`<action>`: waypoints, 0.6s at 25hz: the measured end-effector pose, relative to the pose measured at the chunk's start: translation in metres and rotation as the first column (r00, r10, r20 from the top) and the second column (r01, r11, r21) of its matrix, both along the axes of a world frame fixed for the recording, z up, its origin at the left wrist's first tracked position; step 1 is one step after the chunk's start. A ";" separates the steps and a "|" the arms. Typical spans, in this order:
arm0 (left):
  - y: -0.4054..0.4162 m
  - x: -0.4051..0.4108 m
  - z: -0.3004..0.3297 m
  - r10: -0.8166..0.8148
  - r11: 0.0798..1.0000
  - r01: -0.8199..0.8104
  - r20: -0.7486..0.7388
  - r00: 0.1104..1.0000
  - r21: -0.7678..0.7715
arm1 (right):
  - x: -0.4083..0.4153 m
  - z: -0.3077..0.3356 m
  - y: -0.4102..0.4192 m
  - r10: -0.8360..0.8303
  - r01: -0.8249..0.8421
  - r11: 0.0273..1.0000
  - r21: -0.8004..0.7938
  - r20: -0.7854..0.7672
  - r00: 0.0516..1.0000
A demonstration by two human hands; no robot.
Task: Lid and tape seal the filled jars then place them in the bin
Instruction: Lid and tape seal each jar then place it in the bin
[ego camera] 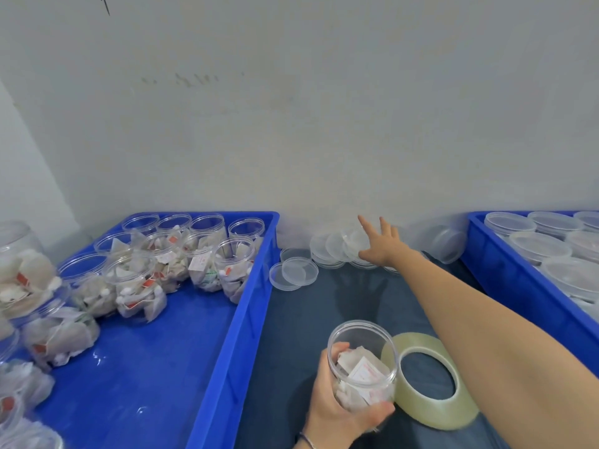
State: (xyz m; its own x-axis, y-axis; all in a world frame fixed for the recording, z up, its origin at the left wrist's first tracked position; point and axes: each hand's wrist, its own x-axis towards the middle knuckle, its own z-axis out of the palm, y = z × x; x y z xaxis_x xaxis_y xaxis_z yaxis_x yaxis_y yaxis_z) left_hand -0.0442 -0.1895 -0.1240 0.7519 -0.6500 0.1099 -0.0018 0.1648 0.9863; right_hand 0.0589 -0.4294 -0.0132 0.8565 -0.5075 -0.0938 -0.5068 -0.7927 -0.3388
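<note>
My left hand (pixel 337 406) grips a clear open jar (pixel 363 361) filled with tea bags, upright on the dark cloth near the front. Right beside it lies a roll of clear tape (pixel 431 380). My right hand (pixel 379 243) is stretched far forward with fingers spread, touching a loose pile of clear lids (pixel 337 247) by the wall. Two more lids (pixel 293 273) lie to the pile's left. The blue bin (pixel 256 286) on the left holds several filled jars (pixel 136 286) without lids.
A second blue bin (pixel 486 254) at the right holds several jars with lids on (pixel 538 244). More filled jars (pixel 22 273) stand stacked at the far left. A white wall rises right behind the table.
</note>
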 end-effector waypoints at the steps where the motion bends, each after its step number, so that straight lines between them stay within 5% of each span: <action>1: 0.000 0.000 0.000 -0.004 1.000 0.004 0.002 1.000 -0.003 | 0.000 -0.001 0.001 0.031 -0.032 0.999 -0.016 -0.034 0.999; 8: -0.001 -0.003 0.004 -0.021 0.999 0.019 -0.048 0.999 -0.045 | -0.028 -0.034 0.007 -0.045 0.076 0.993 -0.094 0.294 0.955; 12: 0.000 -0.004 0.003 0.000 0.999 -0.001 -0.033 0.999 -0.036 | -0.049 -0.068 0.003 0.224 -0.229 0.973 -0.031 -0.118 0.967; 15: 0.001 -0.004 0.004 0.010 0.999 -0.011 -0.019 1.000 -0.043 | -0.058 -0.082 0.015 0.269 -0.280 0.953 -0.114 -0.099 0.958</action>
State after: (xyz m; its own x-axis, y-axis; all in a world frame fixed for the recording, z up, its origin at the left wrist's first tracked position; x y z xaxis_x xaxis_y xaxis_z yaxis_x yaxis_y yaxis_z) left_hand -0.0482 -0.1889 -0.1201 0.7608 -0.6372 0.1231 0.0150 0.2070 0.9782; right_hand 0.0007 -0.4139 -0.0953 0.9566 -0.2658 -0.1195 -0.2851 -0.9385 -0.1947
